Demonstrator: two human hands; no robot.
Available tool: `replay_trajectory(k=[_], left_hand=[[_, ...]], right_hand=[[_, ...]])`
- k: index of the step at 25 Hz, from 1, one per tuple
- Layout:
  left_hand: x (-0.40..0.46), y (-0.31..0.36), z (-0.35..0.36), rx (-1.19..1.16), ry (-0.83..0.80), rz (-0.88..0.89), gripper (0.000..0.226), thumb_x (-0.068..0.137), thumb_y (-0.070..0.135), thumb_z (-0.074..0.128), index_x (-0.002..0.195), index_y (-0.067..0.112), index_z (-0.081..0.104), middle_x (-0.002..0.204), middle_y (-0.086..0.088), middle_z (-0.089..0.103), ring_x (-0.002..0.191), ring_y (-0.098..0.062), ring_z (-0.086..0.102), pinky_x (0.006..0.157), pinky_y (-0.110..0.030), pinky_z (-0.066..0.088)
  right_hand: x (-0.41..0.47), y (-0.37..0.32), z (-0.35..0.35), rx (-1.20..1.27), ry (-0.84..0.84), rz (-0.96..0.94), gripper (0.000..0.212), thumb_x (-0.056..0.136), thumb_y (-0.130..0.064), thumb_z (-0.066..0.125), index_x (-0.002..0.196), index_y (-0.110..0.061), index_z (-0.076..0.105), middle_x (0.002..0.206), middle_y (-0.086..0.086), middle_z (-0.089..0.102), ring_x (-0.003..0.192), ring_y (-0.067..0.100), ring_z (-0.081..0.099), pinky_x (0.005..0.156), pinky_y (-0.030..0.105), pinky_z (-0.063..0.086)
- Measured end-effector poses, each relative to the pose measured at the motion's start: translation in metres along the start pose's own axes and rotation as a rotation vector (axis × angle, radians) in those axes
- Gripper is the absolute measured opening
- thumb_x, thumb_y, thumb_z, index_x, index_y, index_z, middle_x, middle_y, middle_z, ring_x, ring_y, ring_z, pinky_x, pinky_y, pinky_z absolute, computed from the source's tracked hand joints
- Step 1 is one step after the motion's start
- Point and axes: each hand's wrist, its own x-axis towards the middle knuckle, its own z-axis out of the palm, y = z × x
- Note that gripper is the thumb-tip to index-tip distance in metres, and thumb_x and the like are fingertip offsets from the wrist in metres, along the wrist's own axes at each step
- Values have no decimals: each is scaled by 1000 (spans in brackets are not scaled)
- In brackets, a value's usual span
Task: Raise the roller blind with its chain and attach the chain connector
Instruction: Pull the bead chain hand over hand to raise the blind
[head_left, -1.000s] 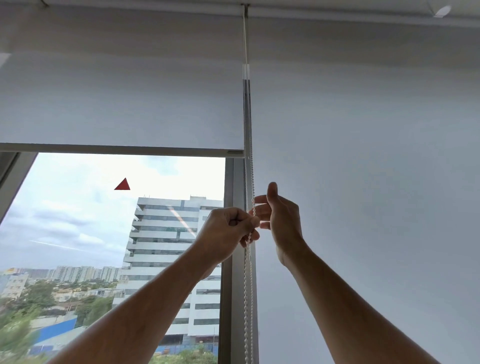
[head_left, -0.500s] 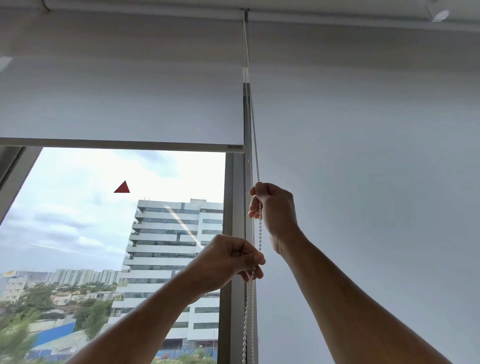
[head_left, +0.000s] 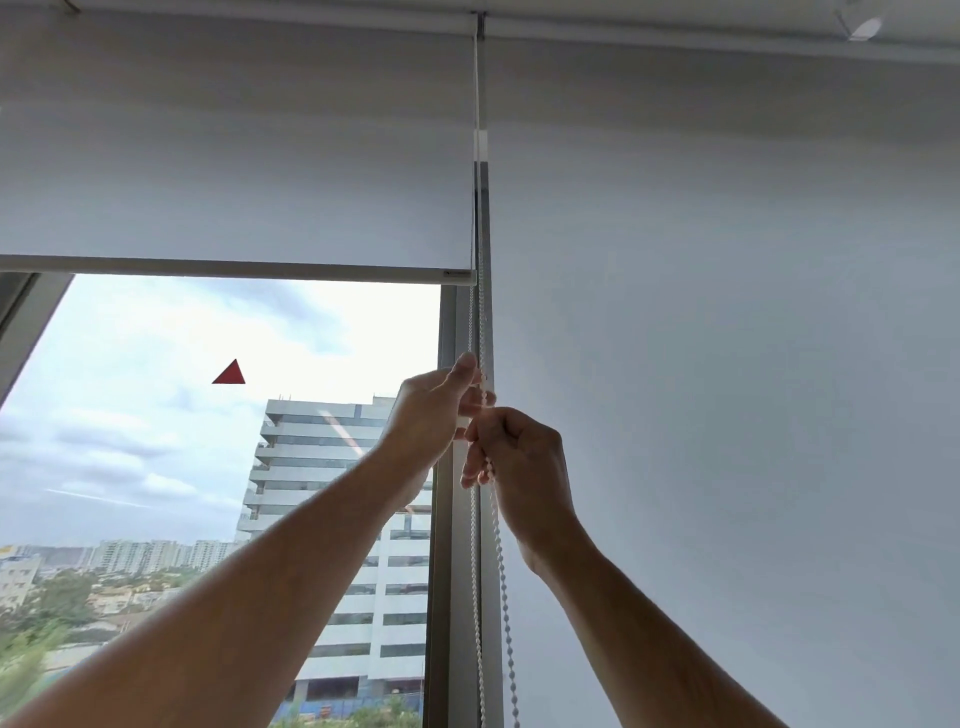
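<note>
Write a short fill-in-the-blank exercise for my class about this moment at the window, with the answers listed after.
1. Both hands grip the beaded ____ beside the window frame.
2. The left hand is ____ than the right hand.
3. The roller blind covers only the ____ part of the window.
4. A red sticker shaped like a ____ is on the glass.

Answers: chain; higher; upper; triangle

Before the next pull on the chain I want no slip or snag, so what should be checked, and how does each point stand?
1. Left hand grip on bead chain: ok, pinched.
2. Right hand closed on the chain below: ok.
3. Chain runs free above the hands: ok.
4. Left blind's bottom bar level: ok.
5. Blind fully raised: not ok.
6. Chain connector fitted: cannot tell.
</note>
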Motion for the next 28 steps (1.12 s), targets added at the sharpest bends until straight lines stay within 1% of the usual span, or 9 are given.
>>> replay_trajectory(k=[3, 5, 9, 12, 14, 16, 21, 25, 28], left_hand=[[3, 4, 11, 96, 19, 63, 37, 96, 39, 58, 69, 19, 72, 51, 12, 60, 47, -3, 53, 53, -22, 43], [-2, -1, 16, 126, -3, 90, 41, 95, 37, 60, 59, 19, 66, 40, 13, 49, 39, -2, 42, 50, -23, 38], [-13, -12, 20, 85, -34, 159, 43, 96, 35, 59, 55, 22, 64, 43, 14, 49, 43, -2, 42, 51, -21, 39], [-23, -19, 26, 125, -74, 234, 42, 97, 34, 56, 58, 23, 65, 43, 17, 52, 43, 3, 47, 48, -9, 38], [-32, -26, 28, 121, -101, 259, 41, 97, 34, 56, 58, 31, 68, 44, 18, 53, 45, 3, 48, 48, -8, 38], [-38, -34, 25, 112, -122, 272, 38, 94, 42, 55, 59, 32, 67, 47, 18, 54, 49, 2, 48, 51, -9, 38], [-51, -58, 24, 188, -172, 282, 41, 88, 56, 52, 61, 28, 65, 54, 12, 56, 55, -1, 50, 56, -12, 41], [-53, -68, 17, 155, -213, 283, 43, 85, 62, 53, 63, 28, 69, 57, 9, 62, 59, -2, 56, 61, -14, 46], [-54, -72, 7, 152, -284, 249, 45, 85, 65, 53, 71, 30, 76, 69, 10, 74, 70, -5, 68, 69, -14, 50]], right_hand=[[-15, 12, -3, -14, -23, -2, 37, 103, -23, 49, 70, -20, 66, 55, -2, 67, 51, 7, 63, 58, 14, 49], [-21, 18, -10, 11, -54, -14, 35, 100, -32, 51, 71, -21, 67, 56, -2, 69, 52, 10, 66, 58, 15, 51], [-19, 30, -26, 32, -72, 76, 51, 93, -57, 40, 66, -28, 72, 63, -2, 74, 62, 16, 73, 69, 24, 56], [-1, 33, -36, 136, 39, 165, 61, 92, -62, 31, 68, -26, 74, 67, 4, 76, 65, 20, 73, 71, 33, 52], [15, 28, -40, 155, 60, 185, 61, 89, -64, 32, 69, -26, 75, 66, 0, 75, 65, 14, 72, 71, 34, 51], [30, 21, -39, 104, 61, 201, 58, 88, -65, 35, 75, -25, 74, 66, -4, 74, 66, 10, 72, 70, 33, 52], [64, -2, -21, -13, -33, 250, 42, 102, -46, 39, 94, -17, 69, 66, -5, 73, 61, 9, 71, 65, 29, 50], [69, -13, -6, 47, 23, 250, 38, 104, -21, 44, 73, -14, 65, 41, -9, 54, 39, 5, 53, 59, 29, 50], [57, -11, -4, 24, 27, 152, 44, 104, -17, 43, 65, -18, 63, 43, -7, 54, 42, 7, 54, 63, 32, 54]])
